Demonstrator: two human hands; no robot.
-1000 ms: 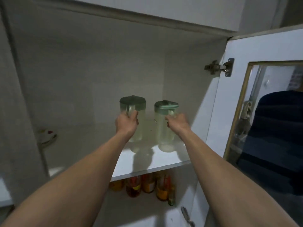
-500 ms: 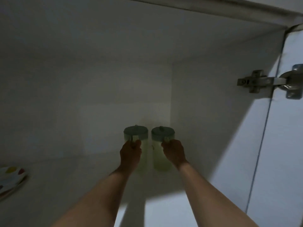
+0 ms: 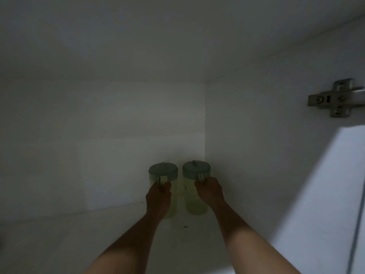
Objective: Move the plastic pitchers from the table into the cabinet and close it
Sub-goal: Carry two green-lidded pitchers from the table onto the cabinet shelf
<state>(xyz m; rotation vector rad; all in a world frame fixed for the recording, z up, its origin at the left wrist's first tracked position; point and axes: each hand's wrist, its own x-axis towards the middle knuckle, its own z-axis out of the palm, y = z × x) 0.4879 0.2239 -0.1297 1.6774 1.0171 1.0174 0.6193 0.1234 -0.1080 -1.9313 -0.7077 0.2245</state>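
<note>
Two clear, pale green plastic pitchers with green lids stand side by side at the back right corner of the white cabinet shelf point(image 3: 98, 230). My left hand point(image 3: 158, 196) grips the handle of the left pitcher point(image 3: 163, 172). The right pitcher point(image 3: 196, 171) sits close to the cabinet's right wall, its handle held in my right hand point(image 3: 210, 191). Both pitchers are upright, almost touching each other, and appear to rest on the shelf. The cabinet interior is dim.
A metal door hinge point(image 3: 335, 98) is fixed on the cabinet's right wall, and the open door's edge point(image 3: 355, 234) shows at the far right. The back wall lies just behind the pitchers. The shelf stretches leftward.
Both hands have pushed the pitchers deeper into the cabinet, from the shelf's front to its back right corner. My view has moved in closer, so the lower shelf and door glass are out of sight.
</note>
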